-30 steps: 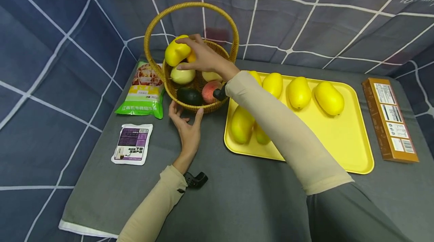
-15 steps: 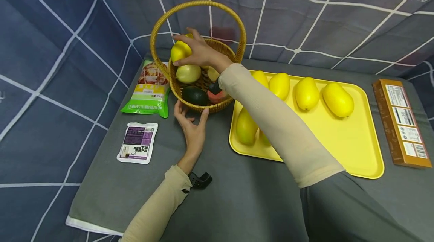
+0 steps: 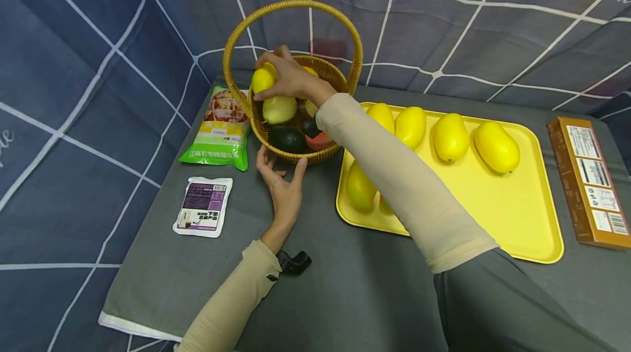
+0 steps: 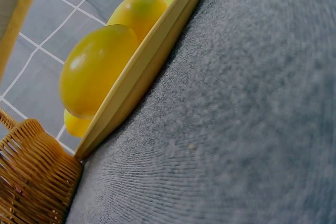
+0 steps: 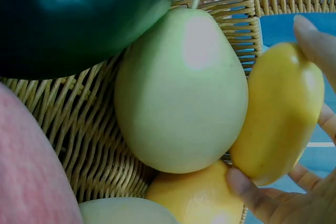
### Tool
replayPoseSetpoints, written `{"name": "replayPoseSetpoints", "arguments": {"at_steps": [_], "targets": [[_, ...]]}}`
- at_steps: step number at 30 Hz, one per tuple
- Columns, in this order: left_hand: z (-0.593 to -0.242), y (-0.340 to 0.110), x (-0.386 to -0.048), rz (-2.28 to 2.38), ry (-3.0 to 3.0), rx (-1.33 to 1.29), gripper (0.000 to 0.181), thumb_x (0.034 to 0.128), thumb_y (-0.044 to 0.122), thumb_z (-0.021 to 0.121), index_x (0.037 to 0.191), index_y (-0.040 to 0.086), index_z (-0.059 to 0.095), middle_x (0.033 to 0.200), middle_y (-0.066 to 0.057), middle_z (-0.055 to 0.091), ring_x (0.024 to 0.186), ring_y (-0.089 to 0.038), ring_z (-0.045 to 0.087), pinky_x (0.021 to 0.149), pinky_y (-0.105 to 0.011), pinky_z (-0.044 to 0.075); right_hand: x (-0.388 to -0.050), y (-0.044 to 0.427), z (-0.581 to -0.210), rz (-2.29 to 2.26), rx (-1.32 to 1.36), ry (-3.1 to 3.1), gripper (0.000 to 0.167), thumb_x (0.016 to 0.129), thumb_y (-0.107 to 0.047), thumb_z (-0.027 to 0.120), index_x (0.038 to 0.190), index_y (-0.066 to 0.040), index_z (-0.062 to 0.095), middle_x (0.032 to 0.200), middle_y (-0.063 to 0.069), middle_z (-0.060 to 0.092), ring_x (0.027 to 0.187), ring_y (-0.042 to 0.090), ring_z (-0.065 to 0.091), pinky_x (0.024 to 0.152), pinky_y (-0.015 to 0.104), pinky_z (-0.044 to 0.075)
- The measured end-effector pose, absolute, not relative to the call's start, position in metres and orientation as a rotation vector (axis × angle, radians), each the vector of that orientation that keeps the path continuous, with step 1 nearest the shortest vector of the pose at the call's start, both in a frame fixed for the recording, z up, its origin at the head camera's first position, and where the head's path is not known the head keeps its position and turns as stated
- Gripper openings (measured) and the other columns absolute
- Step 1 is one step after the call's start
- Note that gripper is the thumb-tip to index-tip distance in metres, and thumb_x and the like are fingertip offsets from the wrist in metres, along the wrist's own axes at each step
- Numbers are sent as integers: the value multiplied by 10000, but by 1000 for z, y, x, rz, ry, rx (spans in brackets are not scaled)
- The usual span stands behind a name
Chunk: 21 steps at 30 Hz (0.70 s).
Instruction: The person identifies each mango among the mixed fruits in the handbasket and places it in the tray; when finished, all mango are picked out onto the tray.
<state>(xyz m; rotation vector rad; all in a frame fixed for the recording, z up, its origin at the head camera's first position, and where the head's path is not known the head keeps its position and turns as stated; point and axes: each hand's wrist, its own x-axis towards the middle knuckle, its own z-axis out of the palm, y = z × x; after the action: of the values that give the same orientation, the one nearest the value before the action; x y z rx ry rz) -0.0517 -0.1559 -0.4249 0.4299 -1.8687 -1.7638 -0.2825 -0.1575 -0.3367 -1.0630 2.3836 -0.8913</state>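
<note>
My right hand [image 3: 291,78] reaches into the wicker basket [image 3: 292,4] and holds a yellow mango [image 3: 263,79] at its far left side. In the right wrist view the thumb and fingertips grip this mango [image 5: 281,114], which lies against a pale green pear [image 5: 181,93]. An orange [image 5: 194,195] sits under the fingertips. A dark green fruit [image 3: 287,139] and a pinkish-red fruit [image 3: 320,142] lie nearer the basket's front. My left hand [image 3: 286,190] is at the basket's front, thumb and fingers spread against its lower wall; the left wrist view does not show its fingers.
A yellow tray [image 3: 473,204] with several mangoes [image 3: 496,146] stands right of the basket, partly under my right arm. A brown box [image 3: 589,182] lies beyond it. At left are a green food bag [image 3: 217,130] and a white-purple pouch [image 3: 203,207].
My right hand has lowered the mango from above the rim, down beside the pear. The head view has shifted slightly left, so everything appears farther right. My left hand stays at the basket.
</note>
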Motion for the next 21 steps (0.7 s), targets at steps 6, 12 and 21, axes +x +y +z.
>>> {"name": "replayPoseSetpoints", "arguments": {"at_steps": [6, 12, 21], "targets": [[-423, -153, -52, -1765, -1867, 410, 785, 931, 137, 674, 1495, 26, 140, 1520, -206, 182, 1354, -336, 273, 941, -565, 269, -282, -152, -335, -901, -1080, 2395, 715, 757, -481, 809, 1325, -227, 457, 1397, 94, 212, 1179, 230, 429, 927, 340, 448], [-423, -153, -52, -1756, -1858, 387, 782, 934, 126, 668, 1497, 14, 137, 1526, -228, 178, 1344, -357, 279, 930, -570, 271, -284, -138, -333, -916, -1143, 2435, 702, 741, -511, 809, 1296, -234, 480, 1406, 95, 230, 1204, 232, 430, 953, 334, 435], [-424, -155, -50, -1762, -1847, 406, 785, 933, 122, 666, 1501, 19, 134, 1520, -234, 181, 1344, -344, 278, 931, -561, 273, -282, -116, -335, -955, -1283, 2467, 678, 740, -517, 803, 1264, -201, 511, 1367, 89, 287, 1161, 201, 451, 943, 279, 416]]}}
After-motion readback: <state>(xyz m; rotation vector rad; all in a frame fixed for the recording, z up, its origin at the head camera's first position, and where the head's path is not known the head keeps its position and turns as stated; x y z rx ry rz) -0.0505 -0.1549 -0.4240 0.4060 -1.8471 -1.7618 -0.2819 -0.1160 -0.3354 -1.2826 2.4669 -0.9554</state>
